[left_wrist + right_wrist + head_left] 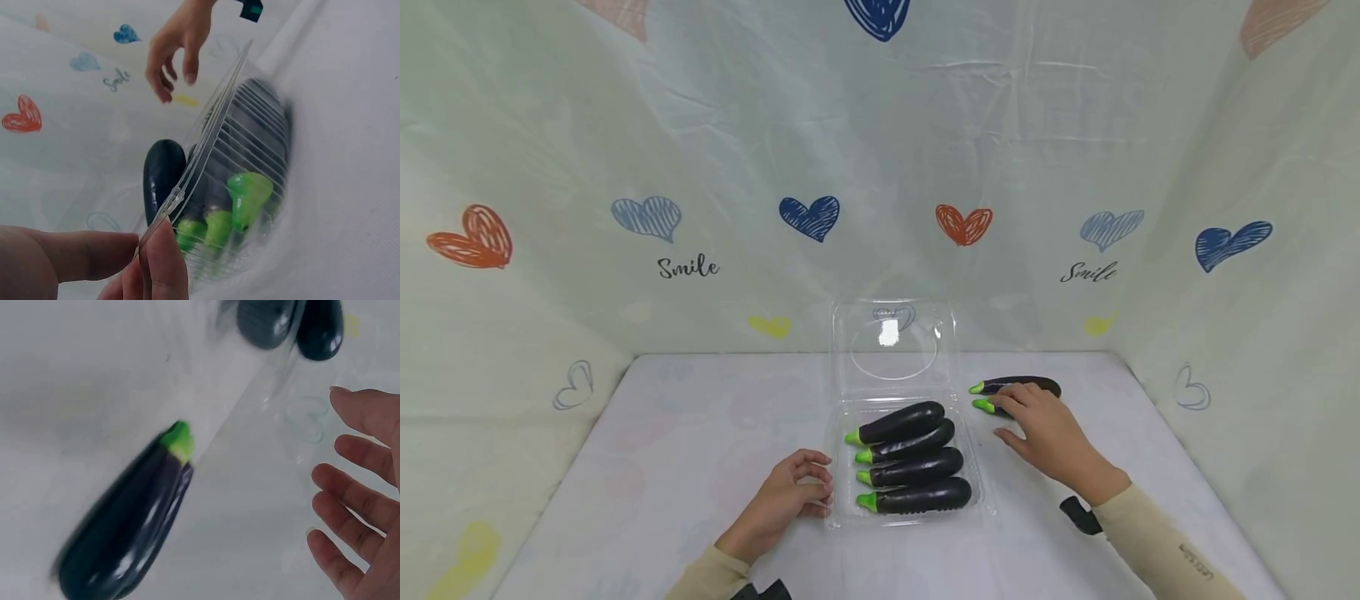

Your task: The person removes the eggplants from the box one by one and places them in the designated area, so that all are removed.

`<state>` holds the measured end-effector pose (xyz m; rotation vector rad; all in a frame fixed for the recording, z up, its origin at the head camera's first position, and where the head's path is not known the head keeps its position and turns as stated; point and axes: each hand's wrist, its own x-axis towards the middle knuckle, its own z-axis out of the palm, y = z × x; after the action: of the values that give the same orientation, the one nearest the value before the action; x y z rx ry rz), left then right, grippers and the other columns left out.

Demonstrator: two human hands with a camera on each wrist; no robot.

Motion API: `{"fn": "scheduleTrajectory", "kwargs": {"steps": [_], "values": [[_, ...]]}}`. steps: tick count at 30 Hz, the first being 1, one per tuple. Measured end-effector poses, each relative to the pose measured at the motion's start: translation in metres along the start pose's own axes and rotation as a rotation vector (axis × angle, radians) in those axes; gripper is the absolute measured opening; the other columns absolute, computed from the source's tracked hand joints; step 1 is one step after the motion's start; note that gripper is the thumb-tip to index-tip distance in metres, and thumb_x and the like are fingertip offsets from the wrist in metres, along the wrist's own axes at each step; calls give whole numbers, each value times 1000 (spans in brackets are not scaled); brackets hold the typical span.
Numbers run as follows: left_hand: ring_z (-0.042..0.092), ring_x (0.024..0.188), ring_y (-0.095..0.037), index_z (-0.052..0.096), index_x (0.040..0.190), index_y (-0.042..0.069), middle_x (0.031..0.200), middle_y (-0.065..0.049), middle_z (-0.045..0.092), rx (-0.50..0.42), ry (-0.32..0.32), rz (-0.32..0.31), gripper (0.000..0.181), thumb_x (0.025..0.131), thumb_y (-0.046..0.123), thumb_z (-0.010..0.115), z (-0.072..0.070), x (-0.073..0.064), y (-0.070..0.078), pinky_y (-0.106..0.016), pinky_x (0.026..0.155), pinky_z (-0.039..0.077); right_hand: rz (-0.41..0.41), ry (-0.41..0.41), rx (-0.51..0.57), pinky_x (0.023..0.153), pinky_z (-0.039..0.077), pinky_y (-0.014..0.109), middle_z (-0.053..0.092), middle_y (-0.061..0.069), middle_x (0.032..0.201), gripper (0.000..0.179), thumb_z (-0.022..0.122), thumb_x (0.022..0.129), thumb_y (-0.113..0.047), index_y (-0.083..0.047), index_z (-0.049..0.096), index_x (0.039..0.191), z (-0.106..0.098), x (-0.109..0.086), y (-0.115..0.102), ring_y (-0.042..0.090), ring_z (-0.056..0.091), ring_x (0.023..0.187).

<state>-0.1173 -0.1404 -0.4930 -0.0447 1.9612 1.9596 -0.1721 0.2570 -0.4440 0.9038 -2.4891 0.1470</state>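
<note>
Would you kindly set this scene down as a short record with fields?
Box: clear plastic, lid open
In box: four dark eggplants
Outside: two loose eggplants on the white table, right of the box
Left hand: pinches the box's left edge
Right hand: over the loose eggplants, holding nothing
Backdrop: pale, printed with hearts and "Smile"

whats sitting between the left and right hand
The clear open container, holding four eggplants, lies between the left hand and right hand; the head view shows it.
</note>
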Motion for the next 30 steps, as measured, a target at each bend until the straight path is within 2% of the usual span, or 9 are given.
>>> {"fn": "scheduleTrajectory", "kwargs": {"steps": [4, 11, 15, 18, 30], "values": [[65, 82, -18, 45, 133, -12, 102, -9, 60, -13, -12, 9, 46, 92, -9, 65, 0, -2, 0, -33, 71, 62, -62, 1, 10, 95, 59, 49, 69, 9, 118, 50, 96, 76, -17, -5, 73, 119, -1, 7, -18, 30, 66, 110], [65, 82, -18, 45, 133, -12, 104, -9, 60, -25, -28, 14, 47, 91, -8, 65, -1, -4, -4, -32, 71, 62, -123, -107, 63, 97, 58, 45, 69, 4, 120, 49, 93, 81, -26, -10, 72, 123, 0, 11, -46, 25, 66, 113], [65, 82, -18, 46, 132, -12, 103, -9, 60, -30, -24, 3, 46, 91, -8, 66, 0, -7, -8, -32, 71, 62, -166, -127, 79, 96, 58, 43, 68, 3, 121, 51, 92, 82, -29, -11, 71, 125, 3, 12, -55, 23, 66, 114], [65, 82, -18, 46, 132, -12, 102, -8, 60, -36, -28, -1, 46, 91, -8, 66, 1, -9, -9, -32, 70, 62, -191, -132, 79, 96, 59, 43, 68, 2, 123, 52, 92, 83, -29, -10, 70, 127, 5, 14, -59, 23, 65, 114], [64, 81, -18, 46, 130, -12, 100, -10, 60, -54, -49, 16, 45, 90, -10, 64, 3, -10, -10, -30, 69, 61, -184, -169, 50, 100, 57, 44, 66, 6, 131, 56, 87, 88, -32, -8, 66, 134, 17, 36, -56, 26, 64, 120]]}}
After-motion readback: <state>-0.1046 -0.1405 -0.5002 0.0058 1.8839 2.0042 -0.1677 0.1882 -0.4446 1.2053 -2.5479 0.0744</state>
